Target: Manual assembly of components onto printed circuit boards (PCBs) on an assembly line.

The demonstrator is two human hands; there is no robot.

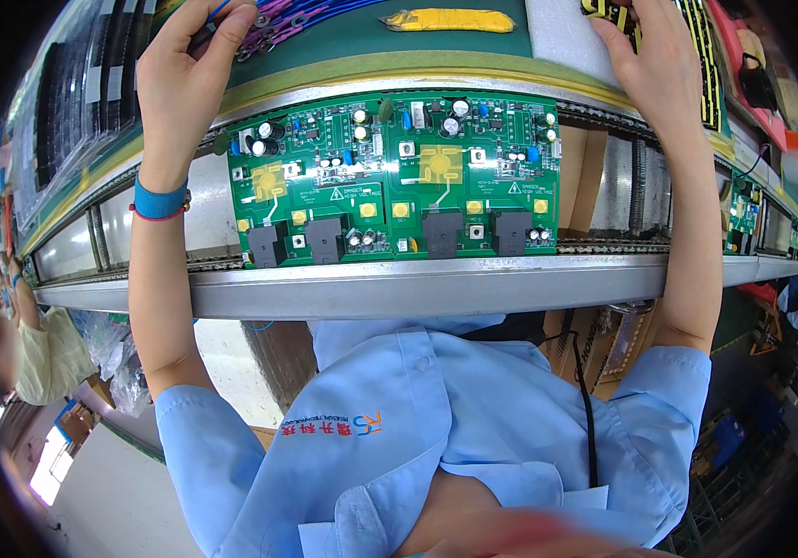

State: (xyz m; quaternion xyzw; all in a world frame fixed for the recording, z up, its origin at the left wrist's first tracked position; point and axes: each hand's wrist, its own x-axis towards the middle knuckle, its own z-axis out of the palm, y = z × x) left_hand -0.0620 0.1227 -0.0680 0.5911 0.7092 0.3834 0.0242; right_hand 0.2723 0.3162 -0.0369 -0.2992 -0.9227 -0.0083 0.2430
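My left hand (185, 70) is at the upper left, thumb and finger closed on a thin blue wire (219, 9). Beside it lies a bundle of blue wires (324, 11) with metal ring terminals and purple sleeves. At the upper right, my right hand (654, 65) has its fingers closed around a small black-and-yellow part (617, 13), over a white foam sheet (566, 42). Its exact kind is partly hidden by the fingers. Between my forearms, a green circuit board panel (389, 191) of two matching halves rests across the conveyor rails, carrying capacitors, black blocks and yellow patches.
A metal conveyor rail (417, 290) runs along the near side. Beyond it, a yellow-handled tool (450, 20) lies on the green mat (352, 42). Black strips stand in clear trays (92, 84) at left; black-and-yellow strips (704, 65) are at right. Another person (46, 358) is at far left.
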